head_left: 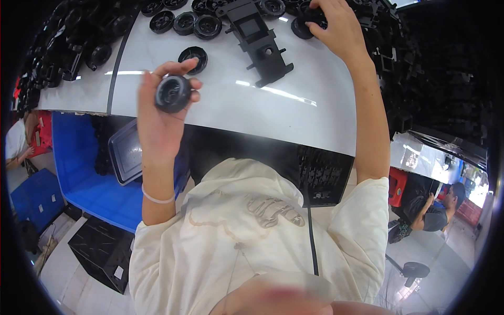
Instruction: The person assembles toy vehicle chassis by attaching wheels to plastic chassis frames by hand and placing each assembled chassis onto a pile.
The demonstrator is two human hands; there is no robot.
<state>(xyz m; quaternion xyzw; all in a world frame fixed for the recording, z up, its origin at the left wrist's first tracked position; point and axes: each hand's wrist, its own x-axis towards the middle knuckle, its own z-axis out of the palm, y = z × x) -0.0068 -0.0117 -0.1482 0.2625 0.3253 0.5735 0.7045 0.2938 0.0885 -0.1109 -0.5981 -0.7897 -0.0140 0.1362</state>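
A small black wheel [172,94] rests in my left hand [160,105], its fingers curled round it above the white table's near edge. Just beyond those fingertips another black wheel [193,59] lies on the table. At the far right my right hand [338,29] reaches over the table, its thumb and fingers closed on a dark wheel [302,28]; part of that wheel is covered by the fingers. Between both hands lies a black plastic chassis frame [255,44] with a rectangular opening.
Several black wheels [207,26] lie at the back of the white table [236,113]. Heaps of black parts [73,47] flank it on both sides. Below at left stand a blue bin [79,157] with a clear tray [126,152] and a black crate [102,252]. A co-worker [438,210] sits at right.
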